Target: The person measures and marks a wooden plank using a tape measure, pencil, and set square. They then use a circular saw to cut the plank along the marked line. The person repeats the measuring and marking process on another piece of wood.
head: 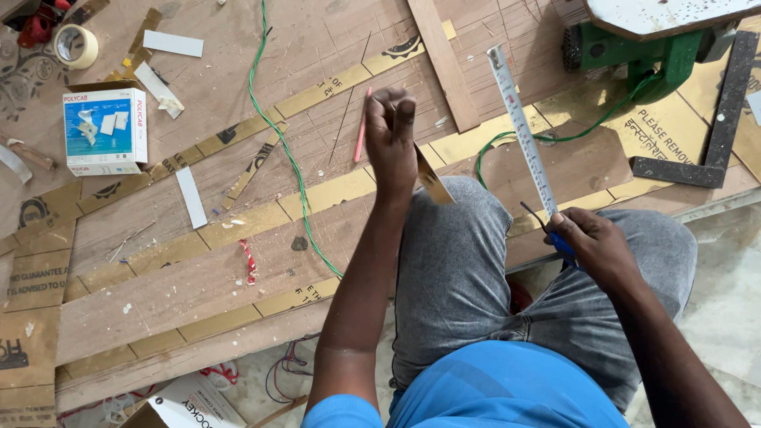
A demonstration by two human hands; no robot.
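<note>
While the person kneels on the laminate-covered plywood sheet (198, 277), the right hand (594, 242) holds its grip closed around a blue tape measure case, its blade (523, 135) extended upward across the sheet. The left hand (396, 131) pinches shut a thin gold laminate strip (432, 181), apparently. Good practice keeps the blade flat and taut. A red pencil (362, 127) lies just beside.

Tape case (564, 246) mostly hidden inside right hand (598, 247), gold strip (432, 181) partly behind left hand (394, 135), green machine (634, 51) cut off at the top edge, white box (194, 403) cut off at the bottom edge, red tool (36, 28) cropped at upper left.
</note>
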